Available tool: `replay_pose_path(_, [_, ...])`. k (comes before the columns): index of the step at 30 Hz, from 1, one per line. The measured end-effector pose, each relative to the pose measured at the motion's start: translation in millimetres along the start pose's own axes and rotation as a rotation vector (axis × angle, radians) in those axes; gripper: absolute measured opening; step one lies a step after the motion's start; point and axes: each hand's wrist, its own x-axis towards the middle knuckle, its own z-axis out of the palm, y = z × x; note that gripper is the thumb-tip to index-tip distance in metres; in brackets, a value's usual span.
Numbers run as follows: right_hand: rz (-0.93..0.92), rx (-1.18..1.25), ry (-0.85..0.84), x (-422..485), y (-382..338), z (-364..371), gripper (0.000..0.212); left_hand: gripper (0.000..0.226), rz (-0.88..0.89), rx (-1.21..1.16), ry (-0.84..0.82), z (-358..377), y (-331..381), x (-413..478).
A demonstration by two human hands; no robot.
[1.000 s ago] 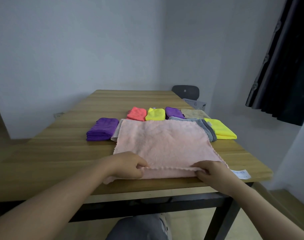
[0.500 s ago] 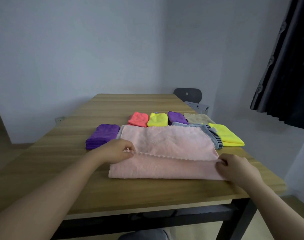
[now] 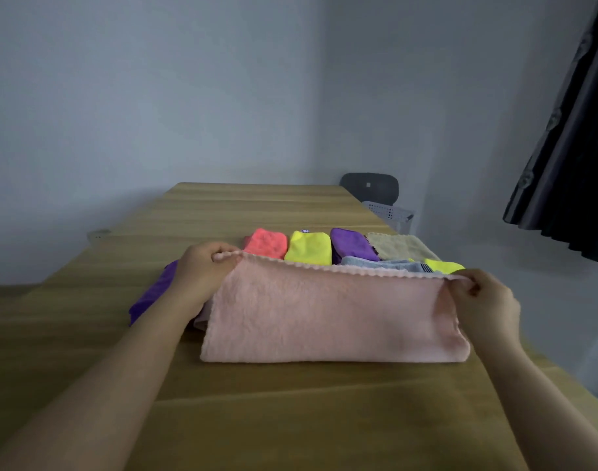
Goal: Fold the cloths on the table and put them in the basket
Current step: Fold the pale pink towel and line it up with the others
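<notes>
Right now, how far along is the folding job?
Done: coral cloth, yellow cloth and purple cloth lie folded in a row. In hand: left hand and right hand pinch the far corners of the pink towel, doubled once on the table. Left: finishing it, the flat-looking beige cloth, then moving everything to the basket beyond.

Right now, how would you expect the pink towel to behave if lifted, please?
Probably floppy: the pink towel bends over itself in a soft fold. Likely light, since the left hand and right hand pinch only its corners.
</notes>
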Motion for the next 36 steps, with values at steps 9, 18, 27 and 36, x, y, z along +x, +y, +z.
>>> replay_pose_path(9, [0.083, 0.106, 0.118, 76.5, -2.3, 81.0, 0.027, 0.012, -0.1, -0.101, 0.002, 37.9, -41.3, 85.9])
replay_pose_path(18, [0.039, -0.161, -0.167, 87.8, 20.1, 122.7, 0.021, 0.005, -0.021, 0.402, -0.01, 51.8, -67.3, 93.6])
replay_pose_path(27, [-0.048, -0.271, -0.194, 86.6, 30.2, 128.9, 0.035, 0.013, 0.042, 0.626, 0.005, 58.3, -78.4, 93.8])
replay_pose_path(36, [-0.033, -0.289, -0.24, 89.0, 28.0, 126.1, 0.02, 0.021, 0.062, 0.786, -0.058, 51.9, -69.5, 92.0])
